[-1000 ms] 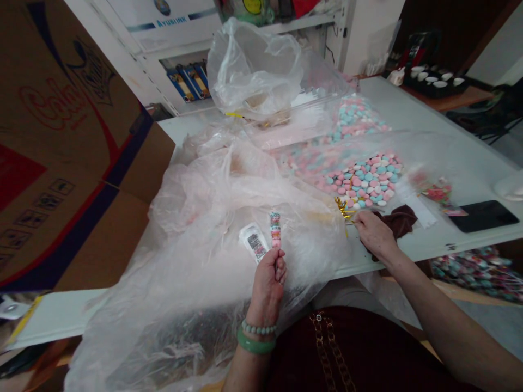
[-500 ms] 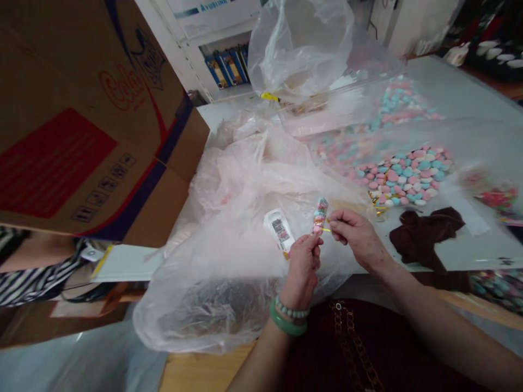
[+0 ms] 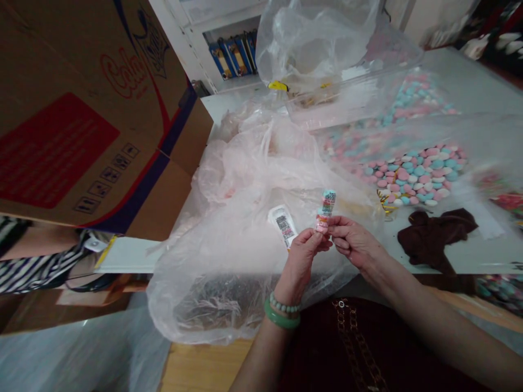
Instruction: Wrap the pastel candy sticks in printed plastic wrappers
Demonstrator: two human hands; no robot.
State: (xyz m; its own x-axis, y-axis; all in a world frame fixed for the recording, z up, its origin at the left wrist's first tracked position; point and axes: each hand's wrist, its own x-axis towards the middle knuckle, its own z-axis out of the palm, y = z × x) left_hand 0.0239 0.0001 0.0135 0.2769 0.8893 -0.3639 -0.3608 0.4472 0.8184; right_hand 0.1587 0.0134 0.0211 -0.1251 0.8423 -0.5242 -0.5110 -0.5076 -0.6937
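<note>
A small, slim packet of pastel candies (image 3: 326, 209) with a printed code label stands upright between my hands. My left hand (image 3: 304, 251), wearing a green bangle and a beaded bracelet, pinches its lower end. The fingertips of my right hand (image 3: 350, 238) are closed against the packet's lower right side. Whether they also hold a thin gold tie is hidden. Just left of the packet, a white piece with a printed code (image 3: 283, 224) lies on a large clear plastic bag (image 3: 245, 228).
A large cardboard box (image 3: 93, 125) stands at the left. Loose pink, blue and white candies (image 3: 420, 174) lie at the right, near gold twist ties (image 3: 386, 201) and a dark brown cloth (image 3: 435, 237). A clear tray (image 3: 339, 106) is behind. Another person's arm (image 3: 41, 242) shows at far left.
My right hand has moved left, from holding a thin gold tie beside the packet to touching the packet. The packet has turned so its code label faces me more.
</note>
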